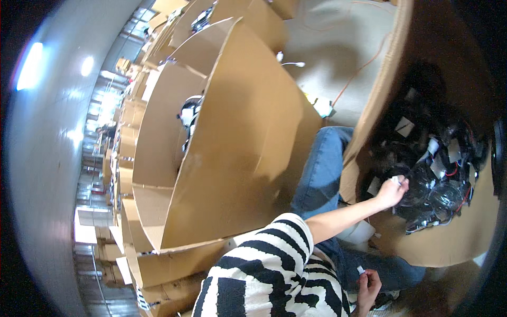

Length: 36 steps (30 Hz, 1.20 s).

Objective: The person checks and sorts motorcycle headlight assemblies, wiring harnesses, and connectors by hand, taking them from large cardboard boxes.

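Note:
My left hand [392,193] reaches into a large cardboard box and is closed on a small white piece [396,180], too small to identify. Beneath and beyond it lies a heap of black bundles [417,179] in clear plastic bags, with pale tags and some red and white wires among them. My right hand [368,288], lower down beside my leg, pinches another small white piece [360,270] that sticks up from the fingertips. Its exact kind cannot be made out.
The box's cardboard wall [377,100] rises beside my knee. Another big carton [237,153] stands to the left, with white and black items inside. An orange cord [364,66] crosses the grey floor [338,37]. More cartons line the far left.

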Tool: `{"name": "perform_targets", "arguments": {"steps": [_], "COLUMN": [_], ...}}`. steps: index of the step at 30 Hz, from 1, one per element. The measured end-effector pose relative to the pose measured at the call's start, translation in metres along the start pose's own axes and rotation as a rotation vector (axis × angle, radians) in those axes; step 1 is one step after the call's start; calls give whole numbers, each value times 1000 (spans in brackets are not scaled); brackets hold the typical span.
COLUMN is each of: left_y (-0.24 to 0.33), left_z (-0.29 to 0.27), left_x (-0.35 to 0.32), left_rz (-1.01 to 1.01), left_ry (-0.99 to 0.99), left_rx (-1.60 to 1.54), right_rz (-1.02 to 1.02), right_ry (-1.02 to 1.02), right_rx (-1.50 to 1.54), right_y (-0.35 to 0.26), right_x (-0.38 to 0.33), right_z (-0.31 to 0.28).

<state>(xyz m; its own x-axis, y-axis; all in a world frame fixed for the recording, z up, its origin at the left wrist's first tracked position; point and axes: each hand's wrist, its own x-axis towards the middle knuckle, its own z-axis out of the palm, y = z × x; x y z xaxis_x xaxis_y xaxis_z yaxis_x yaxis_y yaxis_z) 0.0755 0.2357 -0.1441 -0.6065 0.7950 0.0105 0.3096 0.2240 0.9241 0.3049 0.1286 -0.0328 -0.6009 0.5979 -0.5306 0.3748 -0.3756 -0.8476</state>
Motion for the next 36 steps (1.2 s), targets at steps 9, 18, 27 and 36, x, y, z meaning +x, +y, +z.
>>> {"name": "perform_targets", "arguments": {"steps": [9,18,27,36], "left_y": [79,101,101,94], "left_z": [-46,-93,-95,-146], "left_x": [-45,-91,-99,-83], "left_rz": [140,370,205,-3], "left_ry": [-379,-666,-990,-1139], "left_rx": [-202,-217,-598,-551], "right_rz": [-200,3,-250,-381], "right_ry": [-17,67,305,85], "right_rx": [-279,-325,-350,-30], "right_y": [-19,-89,-65,-90], "right_x": [-6,-35,-55,-10], "right_z": [2,5,-10,8]}}
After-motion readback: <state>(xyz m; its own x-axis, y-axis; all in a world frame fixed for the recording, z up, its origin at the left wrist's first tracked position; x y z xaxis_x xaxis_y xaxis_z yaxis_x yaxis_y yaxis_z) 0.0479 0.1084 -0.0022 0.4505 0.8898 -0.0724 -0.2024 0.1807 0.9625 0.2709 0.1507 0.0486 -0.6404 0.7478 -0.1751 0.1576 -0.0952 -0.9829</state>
